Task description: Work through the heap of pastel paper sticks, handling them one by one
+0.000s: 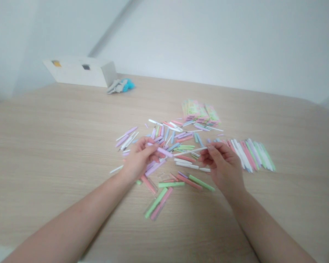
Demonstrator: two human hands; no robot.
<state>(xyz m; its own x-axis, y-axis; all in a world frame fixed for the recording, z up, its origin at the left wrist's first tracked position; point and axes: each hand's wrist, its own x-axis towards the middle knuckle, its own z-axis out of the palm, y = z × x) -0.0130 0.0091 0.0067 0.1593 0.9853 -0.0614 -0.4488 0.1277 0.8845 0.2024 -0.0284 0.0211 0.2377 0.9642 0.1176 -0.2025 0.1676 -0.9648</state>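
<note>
My left hand (pixel 144 153) pinches a lilac pen barrel (pixel 164 151), its free end pointing right. Between the fingers of my right hand (pixel 222 160) is a thin white pen refill (pixel 190 151). The refill's tip is close to the end of the barrel; whether they touch I cannot tell. Below and around both hands lie loose pen parts in lilac, white, green, blue and coral. A green pen piece (pixel 156 202) and a pink pen piece (pixel 161 204) lie nearest me, side by side. The picture is somewhat blurred.
Right of my right hand lies a row of pens (pixel 252 155) in several colours. Behind the loose parts sit stacked green-and-pink packs (pixel 199 111). A white box (pixel 79 73) and a crumpled grey-and-blue cloth (pixel 121 86) are at the back left of the wooden table (pixel 44 146), before a wall.
</note>
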